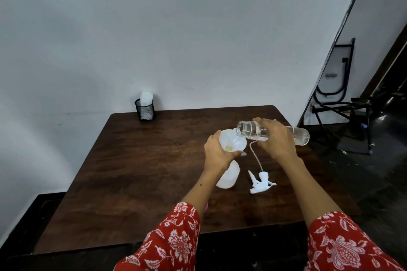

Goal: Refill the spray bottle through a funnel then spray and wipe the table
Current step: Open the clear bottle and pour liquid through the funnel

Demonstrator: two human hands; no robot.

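A white funnel (235, 142) sits in the neck of a white spray bottle (229, 175) standing on the dark wooden table (143, 171). My left hand (217, 152) grips the funnel's rim from the left. My right hand (275, 141) holds a clear water bottle (299, 135) tipped almost level, its open mouth over the funnel, and water runs into it. The white spray head (261, 182) with its thin dip tube lies on the table to the right of the spray bottle.
A black mesh cup (145, 110) with white cloth or paper in it stands at the table's far left edge by the wall. Folded black metal furniture (339, 99) leans in the corner to the right, beyond the table.
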